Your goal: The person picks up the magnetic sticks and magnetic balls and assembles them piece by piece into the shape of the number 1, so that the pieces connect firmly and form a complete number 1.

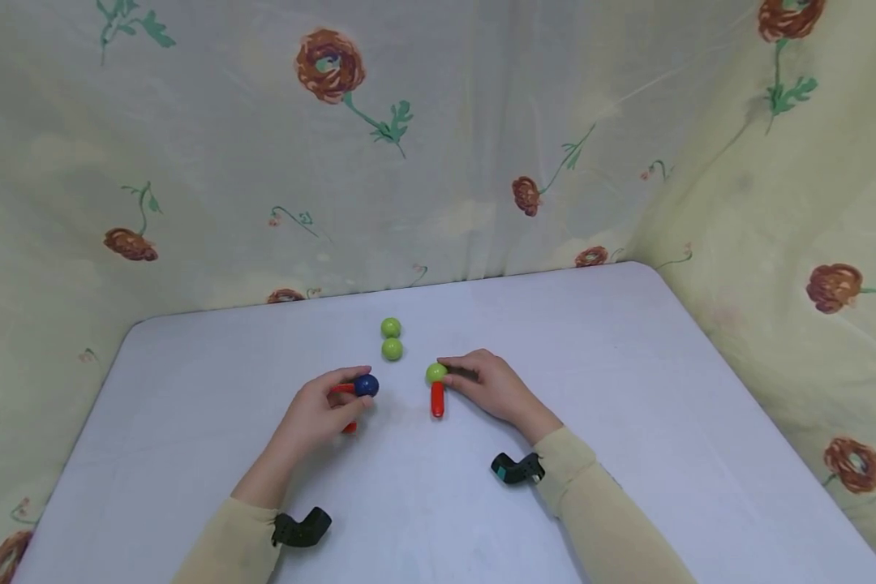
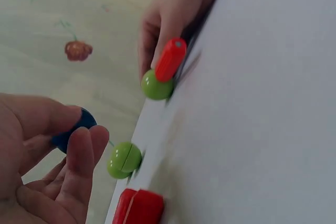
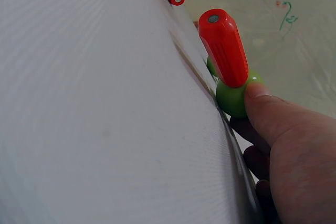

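Note:
My left hand (image 1: 323,412) pinches a dark blue ball (image 1: 367,385) between thumb and fingers, above the table. Red rods (image 1: 349,427) show partly behind that hand; whether one touches the blue ball I cannot tell. To the right, my right hand (image 1: 492,388) pinches a green ball (image 1: 436,372) with thumb and fingers at the tabletop. A red rod (image 3: 223,48) is joined to this ball and points toward me, a grey disc in its free end. Two more green balls (image 1: 392,349) (image 1: 390,328) sit touching, farther back between the hands.
The white table (image 1: 664,389) has rounded far corners. Flower-patterned cloth (image 1: 445,186) hangs along its back and right side. A black wrist camera (image 1: 302,527) is on the left sleeve and another black camera (image 1: 517,468) on the right.

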Tool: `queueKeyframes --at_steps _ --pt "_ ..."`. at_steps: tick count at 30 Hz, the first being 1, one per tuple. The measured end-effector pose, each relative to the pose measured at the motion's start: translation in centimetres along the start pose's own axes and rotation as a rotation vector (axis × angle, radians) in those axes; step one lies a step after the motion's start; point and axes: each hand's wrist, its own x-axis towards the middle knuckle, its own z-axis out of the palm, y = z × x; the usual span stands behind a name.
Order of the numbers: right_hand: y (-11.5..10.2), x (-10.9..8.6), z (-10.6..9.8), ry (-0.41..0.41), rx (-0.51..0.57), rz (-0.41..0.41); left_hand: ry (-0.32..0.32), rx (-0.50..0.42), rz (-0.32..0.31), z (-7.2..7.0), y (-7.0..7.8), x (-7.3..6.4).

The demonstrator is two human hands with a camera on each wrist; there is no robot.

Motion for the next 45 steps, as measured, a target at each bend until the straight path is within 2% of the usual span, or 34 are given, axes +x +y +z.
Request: queueKeyframes --at_steps 4,10,14,20,24,30,36,45 --pt "0.0 -0.1 -0.1 0.002 0.0 0.005 -0.027 -0.029 0.03 1.0 0.1 -0.9" --pt "0.1 -0.1 0.0 0.009 -0.006 -0.004 -0.042 0.044 0.028 3.2 0.2 -1.9" --pt "0.1 -0.1 0.1 0.01 0.004 -0.009 -0.079 0.093 0.076 4.4 0.2 -2.2" --pt "0.2 -0.2 0.2 0.021 0.01 -0.019 -0.086 0.162 0.173 6.1 -0.2 -2.2" --pt "0.3 -0.2 0.2 0.021 0.004 -0.026 -0.07 0.202 0.198 7.1 -0.3 -2.0" --pt "0.1 -0.2 0.0 0.009 0.0 -0.019 -0.01 0.269 0.223 8.1 0.0 -1.7" --pt "0.0 -0.2 -0.1 -0.005 0.0 -0.012 0.026 0.293 0.247 8.6 0.3 -1.5" --pt "-0.1 -0.2 -0.2 -0.005 -0.011 -0.013 0.065 0.327 0.292 8.9 -0.1 -1.2"
